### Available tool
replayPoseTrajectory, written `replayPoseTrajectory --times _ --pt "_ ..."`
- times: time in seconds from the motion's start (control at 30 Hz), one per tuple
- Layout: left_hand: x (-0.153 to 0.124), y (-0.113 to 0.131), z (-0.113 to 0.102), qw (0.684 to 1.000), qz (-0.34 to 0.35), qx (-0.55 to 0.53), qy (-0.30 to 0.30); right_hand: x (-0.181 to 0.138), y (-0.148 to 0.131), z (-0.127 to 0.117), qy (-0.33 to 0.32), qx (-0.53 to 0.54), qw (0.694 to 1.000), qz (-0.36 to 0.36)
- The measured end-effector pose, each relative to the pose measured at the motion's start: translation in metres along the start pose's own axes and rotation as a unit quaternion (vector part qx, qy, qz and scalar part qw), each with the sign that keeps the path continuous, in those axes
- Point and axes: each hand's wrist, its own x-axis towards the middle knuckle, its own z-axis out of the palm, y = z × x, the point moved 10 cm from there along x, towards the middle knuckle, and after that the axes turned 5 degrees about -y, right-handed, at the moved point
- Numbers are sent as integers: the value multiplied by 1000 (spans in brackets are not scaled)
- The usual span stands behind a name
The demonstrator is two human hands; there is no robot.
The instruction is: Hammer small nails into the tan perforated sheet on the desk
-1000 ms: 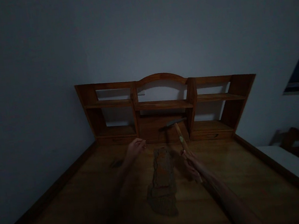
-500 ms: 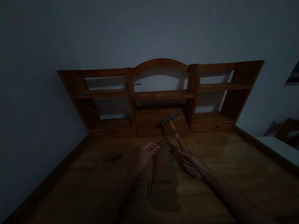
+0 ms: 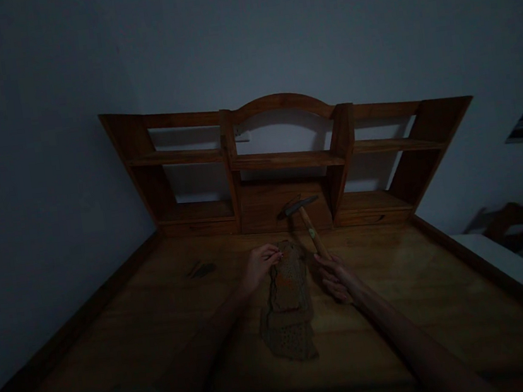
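Right hand (image 3: pixel 337 276): gripping the hammer (image 3: pixel 309 225), head raised at 12 o'clock.
Left hand (image 3: pixel 261 264): fingertips pinched closed at the bark piece (image 3: pixel 288 301), on the table (image 3: pixel 422 303).

We are in a dim room of a home, kneeling on a bare wooden bed frame (image 3: pixel 422 303) with raised side rails. Beyond our hands stands its headboard (image 3: pixel 286 167), built with open shelves and an arched centre, against a plain pale wall (image 3: pixel 241 33). Off to the right sits other low furniture (image 3: pixel 507 223).
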Motion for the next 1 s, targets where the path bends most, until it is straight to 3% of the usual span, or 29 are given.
replayPoseTrajectory --times 0.23,0.67,0.77,0.87,1.0 --pt "-4 5 1 1000 -12 -2 1 -2 0 6 -15 -25 1000 -2" --pt "1 -9 -1 999 3 44 -9 -6 -11 14 -24 -37 999 -2" --pt "2 -8 -3 999 -3 49 4 -14 -28 9 -4 -48 998 -29" --pt "3 -11 -2 999 -11 37 1 -29 -48 -4 56 -118 990 -59" --pt "5 -16 -2 1000 -21 12 3 -42 -58 -9 78 -216 972 -45"
